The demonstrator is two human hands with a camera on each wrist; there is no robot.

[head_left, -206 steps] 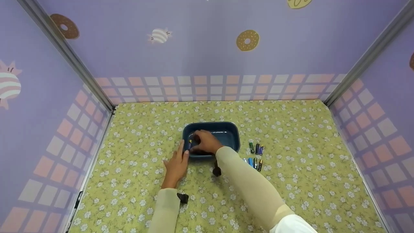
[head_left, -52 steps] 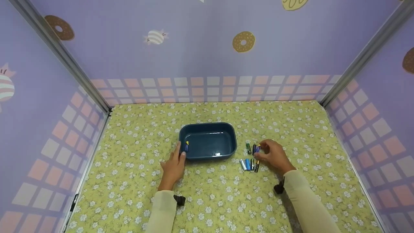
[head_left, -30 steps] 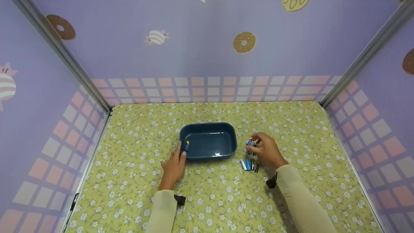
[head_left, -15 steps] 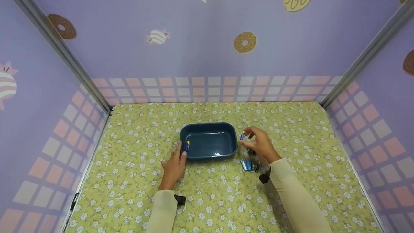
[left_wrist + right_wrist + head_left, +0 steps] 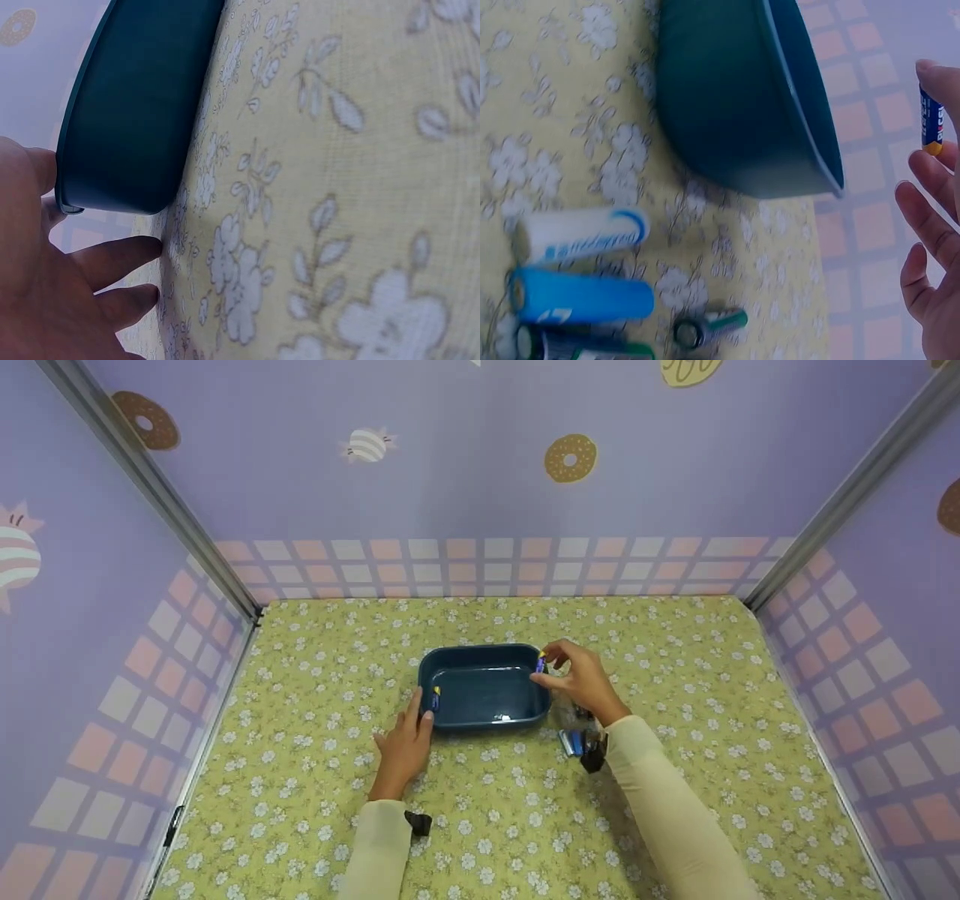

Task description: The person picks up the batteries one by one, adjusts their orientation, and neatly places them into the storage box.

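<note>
Two hands are flanking a dark teal tub (image 5: 487, 697) on a floral tabletop (image 5: 322, 810) in the head view. The left hand (image 5: 403, 746) is touching its near left side; the right hand (image 5: 585, 679) is holding up a purple-blue battery (image 5: 540, 664) near its far right corner. A blue-and-yellow battery (image 5: 436, 699) is lying inside, by the left wall.

In the left wrist view, the left grip is spreading wide beside the tub's rim.

In the right wrist view, the right grip is narrow, pinching its battery, while a white battery (image 5: 585, 234), a bright blue battery (image 5: 585, 296) and a small green battery (image 5: 712, 328) are lying near the tub.
</note>
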